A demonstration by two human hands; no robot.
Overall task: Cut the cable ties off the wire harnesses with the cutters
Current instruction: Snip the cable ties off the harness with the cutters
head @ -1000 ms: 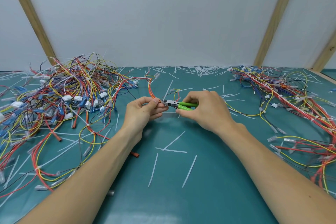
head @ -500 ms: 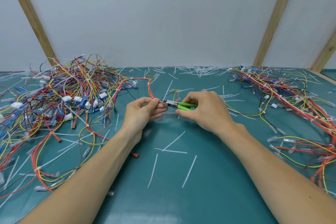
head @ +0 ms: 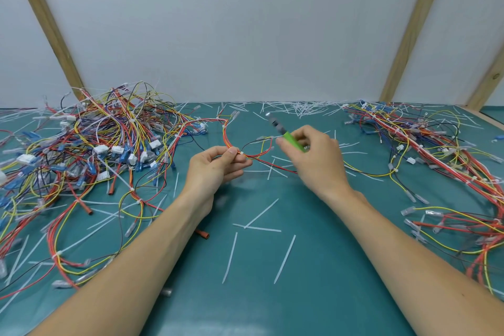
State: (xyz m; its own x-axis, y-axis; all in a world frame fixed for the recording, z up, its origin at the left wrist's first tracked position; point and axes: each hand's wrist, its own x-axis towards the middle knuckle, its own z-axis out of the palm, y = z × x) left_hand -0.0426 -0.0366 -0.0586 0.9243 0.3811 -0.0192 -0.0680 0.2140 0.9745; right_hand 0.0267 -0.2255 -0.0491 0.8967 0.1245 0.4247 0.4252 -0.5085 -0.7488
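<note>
At the centre of the frame the left hand (head: 215, 169) pinches a thin harness of red, orange and yellow wires (head: 231, 135) between thumb and forefinger, right beside a small white cable tie (head: 241, 153) that wraps the strands. From that pinch the wires arc up and leftward into the big tangled heap of wire harnesses (head: 90, 150) filling the left side of the frame, and other strands trail off rightward under the other hand. The right hand (head: 313, 161), just right of centre, grips the green-handled cutters (head: 286, 136), fingers curled round the handles; the tool's grey nose points to the upper left, raised clear of the wires and motion-blurred, so I cannot tell whether its blades are closed. The two hands are near each other but apart. A second, flatter spread of harnesses (head: 436, 155) lies along the right side. Loose white cut tie strips (head: 256, 228) lie scattered on the teal tabletop (head: 272, 303), a few in the lower centre between the forearms and many more piled at the far edge near the white back wall (head: 245, 22)
</note>
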